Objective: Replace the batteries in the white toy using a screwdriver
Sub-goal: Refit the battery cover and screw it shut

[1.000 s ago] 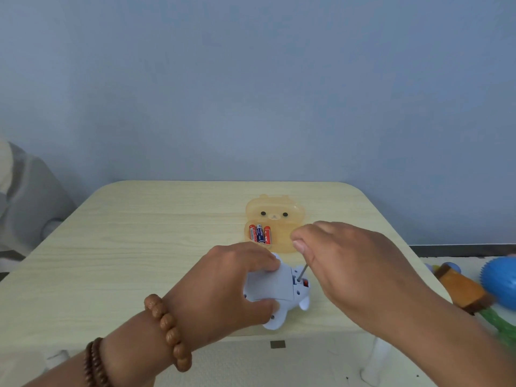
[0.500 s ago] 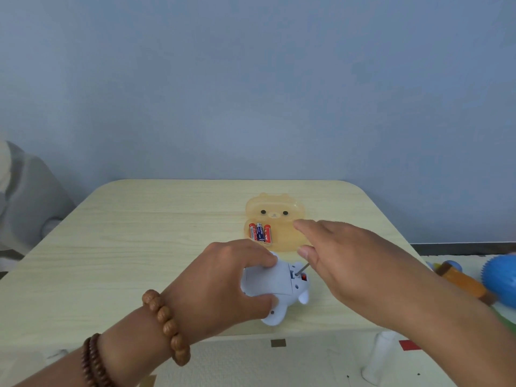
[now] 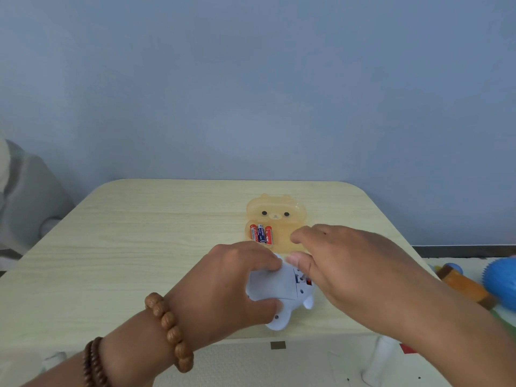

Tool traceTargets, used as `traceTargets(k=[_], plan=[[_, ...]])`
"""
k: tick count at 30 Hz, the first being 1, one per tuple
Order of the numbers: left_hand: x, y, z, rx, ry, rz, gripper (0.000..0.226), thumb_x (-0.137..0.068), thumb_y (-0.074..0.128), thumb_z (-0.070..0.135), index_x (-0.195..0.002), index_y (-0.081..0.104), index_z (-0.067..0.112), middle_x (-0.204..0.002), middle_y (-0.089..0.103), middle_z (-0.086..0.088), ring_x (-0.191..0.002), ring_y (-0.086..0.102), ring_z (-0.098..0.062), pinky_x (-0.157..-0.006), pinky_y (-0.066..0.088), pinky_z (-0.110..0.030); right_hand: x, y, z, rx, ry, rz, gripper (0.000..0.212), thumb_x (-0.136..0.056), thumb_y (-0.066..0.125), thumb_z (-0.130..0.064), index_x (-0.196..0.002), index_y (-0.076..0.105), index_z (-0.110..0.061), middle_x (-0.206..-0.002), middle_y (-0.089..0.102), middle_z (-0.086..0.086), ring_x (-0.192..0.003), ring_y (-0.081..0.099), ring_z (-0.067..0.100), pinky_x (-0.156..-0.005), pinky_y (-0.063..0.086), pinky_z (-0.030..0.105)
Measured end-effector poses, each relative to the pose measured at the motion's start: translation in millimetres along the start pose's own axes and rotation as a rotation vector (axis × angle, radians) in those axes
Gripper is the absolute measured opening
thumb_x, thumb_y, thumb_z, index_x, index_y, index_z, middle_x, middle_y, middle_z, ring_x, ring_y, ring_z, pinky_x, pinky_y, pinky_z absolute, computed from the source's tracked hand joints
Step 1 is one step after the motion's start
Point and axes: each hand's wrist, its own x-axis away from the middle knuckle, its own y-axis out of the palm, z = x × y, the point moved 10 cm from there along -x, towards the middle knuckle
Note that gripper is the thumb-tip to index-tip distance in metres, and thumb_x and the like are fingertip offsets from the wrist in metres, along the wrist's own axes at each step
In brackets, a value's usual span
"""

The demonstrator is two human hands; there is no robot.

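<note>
Wooden beads (image 3: 167, 322) sit on my left wrist. My left hand (image 3: 231, 286) grips the white toy (image 3: 279, 289) near the front edge of the table (image 3: 139, 233). Behind it, an orange bear box (image 3: 290, 216) holds three batteries (image 3: 261, 233). My right hand (image 3: 349, 269) hangs over the toy's right side; I cannot tell what its fingers hold.

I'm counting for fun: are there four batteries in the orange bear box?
No, only three batteries lie side by side in the orange bear box: two red, one blue.

3 batteries (image 3: 261, 234), 1 white toy (image 3: 275, 283), 1 orange case (image 3: 282, 219), 2 bracelets (image 3: 167, 325), 1 table (image 3: 139, 233).
</note>
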Motion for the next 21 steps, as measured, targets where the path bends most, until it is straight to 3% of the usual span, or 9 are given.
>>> traceTargets(k=[3, 6, 8, 11, 14, 15, 18, 21], plan=[[0.7, -0.7, -0.6, -0.005, -0.001, 0.007, 0.052, -0.074, 0.078, 0.045, -0.123, 0.067, 0.032, -0.122, 0.063, 0.022, -0.111, 0.056, 0.005, -0.088, 0.046, -0.013, -2.4, 2.5, 5.8, -0.078, 0.031, -0.015, 0.022, -0.106, 0.040, -0.036, -0.127, 0.045, -0.038, -0.120, 0.061, -0.014, -0.104, 0.060, 0.012, -0.085, 0.053, 0.038], [0.4, -1.0, 0.8, -0.010, 0.002, 0.011, 0.053, -0.075, 0.078, 0.045, -0.124, 0.066, 0.032, -0.124, 0.062, 0.023, -0.113, 0.054, 0.006, -0.091, 0.044, -0.011, -4.0, 3.2, 5.5, -0.165, 0.015, -0.038, 0.056, -0.098, 0.057, -0.023, -0.137, 0.030, -0.052, -0.101, 0.049, -0.030, -0.090, 0.051, -0.009, -0.075, 0.048, 0.027], [0.4, -1.0, 1.9, -0.017, 0.005, 0.009, 0.053, -0.075, 0.077, 0.046, -0.125, 0.065, 0.032, -0.125, 0.061, 0.023, -0.114, 0.054, 0.006, -0.090, 0.042, -0.008, -4.4, -1.1, 7.1, -0.178, 0.005, -0.045, 0.063, -0.094, 0.056, -0.014, -0.137, 0.030, -0.053, -0.093, 0.045, -0.027, -0.082, 0.047, -0.008, -0.072, 0.049, 0.027], [-0.1, -1.0, 1.9, -0.018, 0.004, 0.003, 0.053, -0.075, 0.077, 0.045, -0.125, 0.066, 0.031, -0.125, 0.062, 0.022, -0.114, 0.054, 0.005, -0.090, 0.043, -0.008, -5.0, -1.8, 4.8, -0.079, -0.007, -0.090, 0.054, -0.094, 0.054, -0.010, -0.130, 0.039, -0.046, -0.100, 0.048, -0.017, -0.081, 0.047, 0.005, -0.072, 0.052, 0.031], [-0.5, -0.8, 1.2, -0.018, -0.001, -0.004, 0.052, -0.075, 0.077, 0.045, -0.124, 0.066, 0.032, -0.124, 0.062, 0.022, -0.112, 0.055, 0.005, -0.089, 0.046, -0.013, -4.5, -4.4, -1.8, 0.011, -0.036, -0.067, 0.020, -0.104, 0.044, -0.034, -0.123, 0.043, -0.035, -0.094, 0.049, -0.010, -0.085, 0.056, 0.014, -0.066, 0.049, 0.036], [-0.4, -0.8, 1.5, -0.021, 0.001, -0.006, 0.051, -0.075, 0.077, 0.045, -0.124, 0.066, 0.032, -0.123, 0.062, 0.022, -0.111, 0.055, 0.005, -0.088, 0.046, -0.013, -4.6, -3.4, -1.3, 0.067, -0.016, -0.073, 0.018, -0.106, 0.036, -0.042, -0.118, 0.044, -0.031, -0.088, 0.050, -0.008, -0.084, 0.059, 0.019, -0.063, 0.047, 0.037], [0.1, -0.8, 2.9, -0.023, 0.005, -0.005, 0.051, -0.076, 0.076, 0.045, -0.125, 0.065, 0.032, -0.125, 0.061, 0.023, -0.113, 0.054, 0.005, -0.090, 0.045, -0.013, -6.8, -2.8, 2.1, 0.121, -0.003, -0.036, 0.006, -0.105, 0.040, -0.030, -0.109, 0.045, -0.029, -0.087, 0.053, -0.006, -0.084, 0.062, 0.023, -0.063, 0.050, 0.038], [-0.4, -0.5, 4.3, -0.024, 0.013, -0.004, 0.050, -0.077, 0.075, 0.045, -0.124, 0.065, 0.032, -0.124, 0.061, 0.023, -0.113, 0.053, 0.004, -0.090, 0.044, -0.012, -5.7, 6.2, 6.8, 0.008, -0.006, -0.120, 0.043, -0.095, 0.057, -0.017, -0.130, 0.043, -0.038, -0.105, 0.047, -0.013, -0.093, 0.054, 0.007, -0.073, 0.054, 0.036]])
